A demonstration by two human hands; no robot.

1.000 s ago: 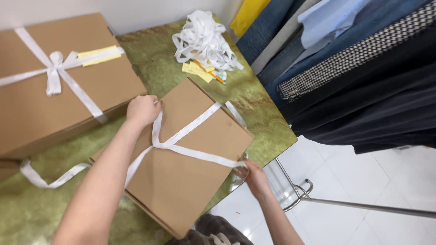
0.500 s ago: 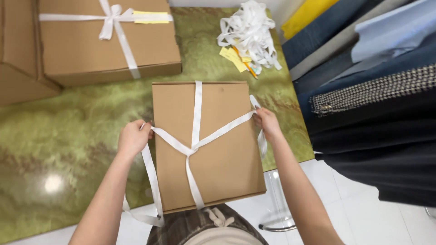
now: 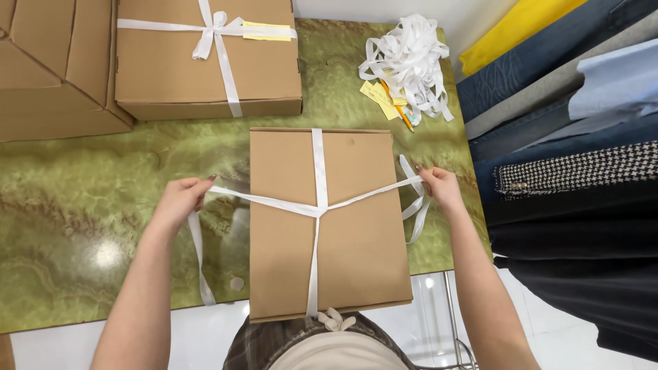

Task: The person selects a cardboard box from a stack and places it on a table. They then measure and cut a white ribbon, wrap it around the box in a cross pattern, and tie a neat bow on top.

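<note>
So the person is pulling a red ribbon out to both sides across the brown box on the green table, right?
Not quite: the ribbon is white, not red. The head view shows the left hand and the right hand each pulling an end out sideways across the brown box on the green table.

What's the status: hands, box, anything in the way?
Left hand and right hand each pinch a ribbon end, pulled out taut to the sides. Ribbon crosses on top of the box, no bow yet. Nothing in the way; ribbon pile sits behind.
</note>
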